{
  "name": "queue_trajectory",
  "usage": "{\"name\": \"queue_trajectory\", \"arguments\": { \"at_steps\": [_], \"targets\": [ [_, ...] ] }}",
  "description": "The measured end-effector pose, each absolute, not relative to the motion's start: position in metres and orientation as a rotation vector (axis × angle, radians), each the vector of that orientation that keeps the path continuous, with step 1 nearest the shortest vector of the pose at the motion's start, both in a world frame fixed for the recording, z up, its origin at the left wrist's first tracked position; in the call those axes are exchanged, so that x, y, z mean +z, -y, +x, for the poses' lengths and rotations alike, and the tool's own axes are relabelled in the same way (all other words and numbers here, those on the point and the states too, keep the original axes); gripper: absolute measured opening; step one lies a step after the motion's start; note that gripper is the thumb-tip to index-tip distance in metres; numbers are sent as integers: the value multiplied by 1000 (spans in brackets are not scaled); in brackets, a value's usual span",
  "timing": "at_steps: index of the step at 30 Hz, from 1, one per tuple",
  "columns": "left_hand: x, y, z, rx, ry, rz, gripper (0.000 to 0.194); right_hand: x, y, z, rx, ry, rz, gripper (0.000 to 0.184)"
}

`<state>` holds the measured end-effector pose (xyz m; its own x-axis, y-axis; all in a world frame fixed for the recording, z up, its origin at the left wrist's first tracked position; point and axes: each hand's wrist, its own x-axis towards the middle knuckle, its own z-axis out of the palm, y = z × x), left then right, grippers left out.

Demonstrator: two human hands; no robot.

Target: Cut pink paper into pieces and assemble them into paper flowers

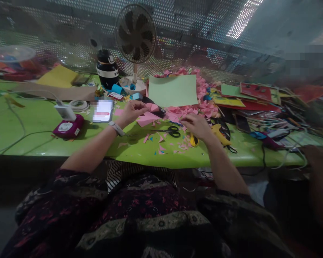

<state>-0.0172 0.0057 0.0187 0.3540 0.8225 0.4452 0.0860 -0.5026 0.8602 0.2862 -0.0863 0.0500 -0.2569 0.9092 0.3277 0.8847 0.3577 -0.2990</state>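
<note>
Pink piece [152, 106] at the middle of the table [43, 145], near the left hand's [132, 111] fingertips: the thumb and fingers come together and appear to pinch its edge. It looks folded or curved rather than flat, so some shaping seems done on it, though its exact form is too small to tell.

Nearest the body, pink and blue scraps [161, 148] are strewn over the table's front part, a sign that a good deal of cutting is done. Just beyond them lie a yellow tool [194, 140] and scissors [168, 131]; neither is gripped.

The right hand [197, 126] is a little past the scissors and off to their right, palm down, fingers bent, with the thumb close to them. Whether anything is pinched there, I cannot tell.

Farther on, below the pink piece, a pink sheet [148, 120] lies flat with straight edges and looks unworked, so some paper is left. A black object [160, 113] lies just behind it.

Behind these, a large heap [201, 87] of pink pieces spreads around a green sheet [172, 91]. Judging by its size, much is finished; the green sheet itself looks whole and uncut. Farthest back stands a fan [136, 34].
</note>
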Motion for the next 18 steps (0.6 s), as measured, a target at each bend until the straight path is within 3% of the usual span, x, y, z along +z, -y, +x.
{"name": "queue_trajectory", "arguments": {
  "at_steps": [7,18],
  "targets": [
    [16,-8,-16,1262,-817,1863,30,50,50,211,281,2639,-1481,19],
    [14,-11,-16,1227,-790,1854,37,43,37,199,289,2796,-1395,20]
  ]
}}
